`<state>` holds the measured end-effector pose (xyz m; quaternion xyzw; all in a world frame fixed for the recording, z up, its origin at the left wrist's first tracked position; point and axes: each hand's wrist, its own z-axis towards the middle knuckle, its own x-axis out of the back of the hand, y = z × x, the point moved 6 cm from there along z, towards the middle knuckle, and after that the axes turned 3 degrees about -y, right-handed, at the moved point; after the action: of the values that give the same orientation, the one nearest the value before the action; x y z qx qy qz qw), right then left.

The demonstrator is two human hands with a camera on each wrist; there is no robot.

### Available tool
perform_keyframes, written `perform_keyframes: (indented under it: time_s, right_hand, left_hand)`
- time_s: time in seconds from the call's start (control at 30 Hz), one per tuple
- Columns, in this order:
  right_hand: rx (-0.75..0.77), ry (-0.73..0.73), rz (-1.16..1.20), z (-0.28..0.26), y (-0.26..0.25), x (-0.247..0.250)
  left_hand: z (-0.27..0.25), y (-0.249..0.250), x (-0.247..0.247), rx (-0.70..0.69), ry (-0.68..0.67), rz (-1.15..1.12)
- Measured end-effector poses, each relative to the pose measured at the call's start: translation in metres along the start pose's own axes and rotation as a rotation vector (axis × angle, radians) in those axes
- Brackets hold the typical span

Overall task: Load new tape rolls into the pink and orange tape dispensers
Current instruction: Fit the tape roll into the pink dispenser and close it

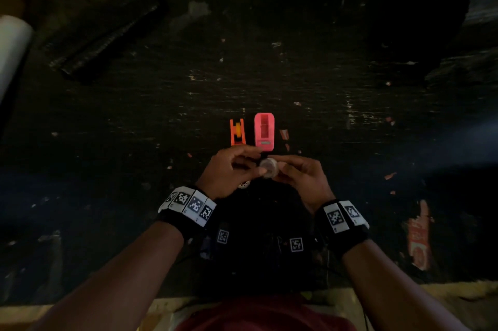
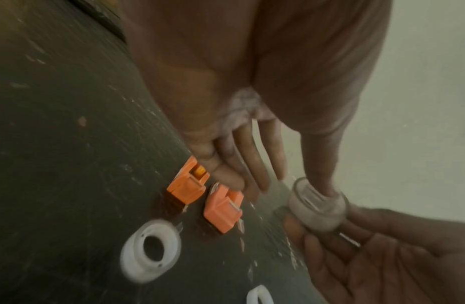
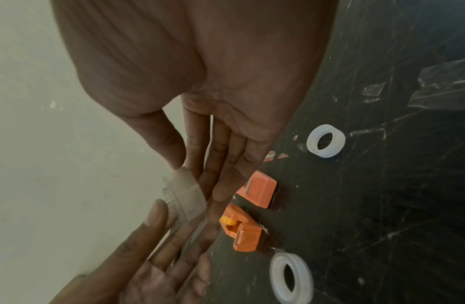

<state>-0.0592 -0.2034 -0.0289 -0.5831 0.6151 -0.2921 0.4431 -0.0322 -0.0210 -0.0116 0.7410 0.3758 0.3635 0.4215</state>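
Observation:
A clear tape roll (image 1: 268, 168) is held above the dark table between both hands. My left hand (image 1: 233, 169) pinches its left side, thumb on the roll (image 2: 318, 205). From the right, my right hand (image 1: 295, 173) grips the same roll (image 3: 184, 195) between thumb and fingers. Just beyond the hands stand the orange dispenser (image 1: 236, 132), with a yellow hub, and the pink dispenser (image 1: 264, 130), whose slot shows no roll. A white roll (image 2: 151, 248) lies on the table under my left hand, and another white roll (image 3: 325, 140) lies to the right.
A black bundle (image 1: 105, 31) lies far left, with a white cylinder (image 1: 12, 45) at the left edge. A dark bag (image 1: 417, 20) sits far right. A red-orange scrap (image 1: 419, 236) lies near the front edge (image 1: 458, 287). Black gear with markers (image 1: 258, 244) sits between my wrists.

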Motion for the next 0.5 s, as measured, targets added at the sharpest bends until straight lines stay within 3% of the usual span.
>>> perform_keyframes:
  time_s: [0.1, 0.23, 0.5]
  right_hand:
    - [0.032, 0.003, -0.036, 0.001, -0.004, -0.001]
    - [0.039, -0.013, -0.060, 0.001, -0.009, 0.001]
    - [0.092, -0.026, -0.175, 0.005, -0.018, 0.005]
  left_hand:
    - [0.003, 0.004, -0.004, 0.013, -0.107, -0.044]
    - [0.005, 0.006, -0.002, -0.012, -0.081, -0.096]
    - [0.012, -0.005, 0.003, 0.090, -0.094, -0.121]
